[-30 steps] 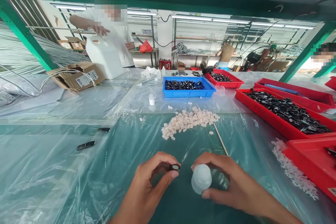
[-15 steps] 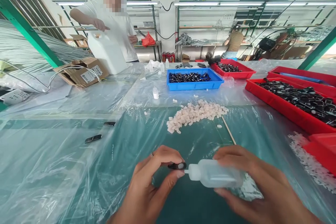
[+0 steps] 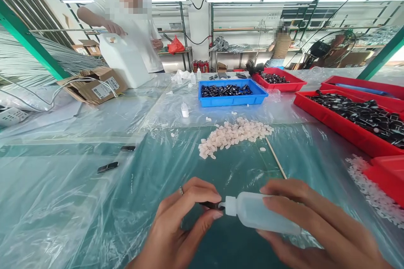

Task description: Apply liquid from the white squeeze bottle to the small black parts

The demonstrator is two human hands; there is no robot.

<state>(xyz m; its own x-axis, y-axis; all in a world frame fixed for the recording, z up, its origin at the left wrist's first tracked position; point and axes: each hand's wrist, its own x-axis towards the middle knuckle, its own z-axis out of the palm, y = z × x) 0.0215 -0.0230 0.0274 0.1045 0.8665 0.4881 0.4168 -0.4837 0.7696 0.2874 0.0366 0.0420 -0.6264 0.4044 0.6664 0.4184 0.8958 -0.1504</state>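
Pellets (image 3: 233, 134), stick (image 3: 276, 157) and blue tray (image 3: 232, 98) lie beyond both hands.

The bottle (image 3: 261, 217) was milky white, and the small part (image 3: 211, 205) was black. The tray (image 3: 232, 94) was blue, the other trays (image 3: 344, 125) red.

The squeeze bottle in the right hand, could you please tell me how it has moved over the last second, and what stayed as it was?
The right hand tipped the squeeze bottle from upright to lying sideways, bringing its nozzle leftward against the small black part pinched in the left hand. Neither hand let go. The pile of white pieces, blue tray and thin stick stayed put.
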